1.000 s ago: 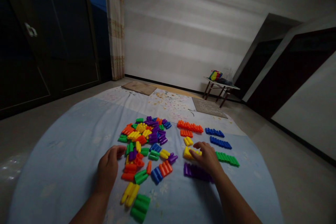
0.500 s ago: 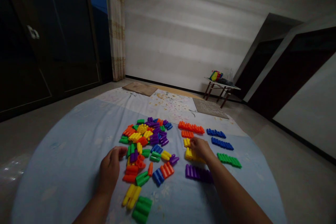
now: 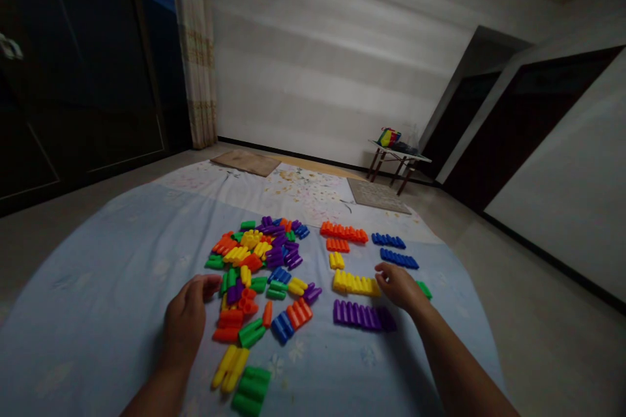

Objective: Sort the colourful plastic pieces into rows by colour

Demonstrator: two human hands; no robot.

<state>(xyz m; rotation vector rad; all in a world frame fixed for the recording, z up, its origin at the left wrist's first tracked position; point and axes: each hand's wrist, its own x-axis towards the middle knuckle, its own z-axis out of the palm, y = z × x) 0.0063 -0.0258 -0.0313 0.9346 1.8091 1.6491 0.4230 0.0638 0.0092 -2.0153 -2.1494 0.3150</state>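
Observation:
My left hand (image 3: 188, 313) hovers at the left side of a pile of plastic building blocks (image 3: 261, 244), its fingers loosely extended, and nothing shows in them. My right hand (image 3: 398, 283) is beside the right end of a yellow block row (image 3: 356, 283), fingers slightly parted, holding nothing visible. Above that row lies a short yellow piece (image 3: 336, 260). Nearer to me is a purple row (image 3: 362, 315). Two orange rows, the longer one (image 3: 343, 232) farther back, lie beyond the yellow ones. My right hand partly hides a green row (image 3: 424, 289).
Two blue rows (image 3: 399, 257) lie at the right. Loose yellow (image 3: 231, 368) and green pieces (image 3: 251, 391) sit near me. A blue floral cloth (image 3: 117, 260) covers the surface. A small table (image 3: 401, 152) with bags stands by the far wall.
My right hand has let go of the short yellow piece and moved right, uncovering the yellow row. The view has turned slightly right. My left hand stays beside the pile.

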